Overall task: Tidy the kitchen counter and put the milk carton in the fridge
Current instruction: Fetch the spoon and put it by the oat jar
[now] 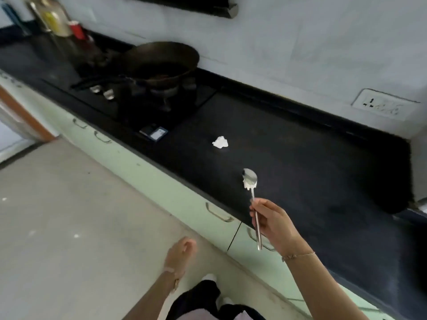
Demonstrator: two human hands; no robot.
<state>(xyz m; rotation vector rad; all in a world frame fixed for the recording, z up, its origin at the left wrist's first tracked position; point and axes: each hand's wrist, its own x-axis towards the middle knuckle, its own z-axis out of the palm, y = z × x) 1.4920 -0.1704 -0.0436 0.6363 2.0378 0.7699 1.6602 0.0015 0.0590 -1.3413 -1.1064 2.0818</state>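
Observation:
My right hand (pixel 275 221) grips the handle of a steel spoon (pixel 250 179), bowl up, over the front part of the black kitchen counter (pixel 312 162); something white clings to the bowl's lower edge. A crumpled white tissue (pixel 220 142) lies on the counter beyond the spoon. My left hand (pixel 181 251) hangs below the counter edge over the floor, fingers loosely curled, holding nothing. No milk carton is in view.
A dark wok (pixel 161 61) sits on the gas stove (pixel 143 95) at the left. Bottles (pixel 55 17) and a red-capped container (pixel 77 30) stand at the far left. A small dark box (pixel 154 132) lies by the stove. Pale green drawers (pixel 161 172) run under the counter.

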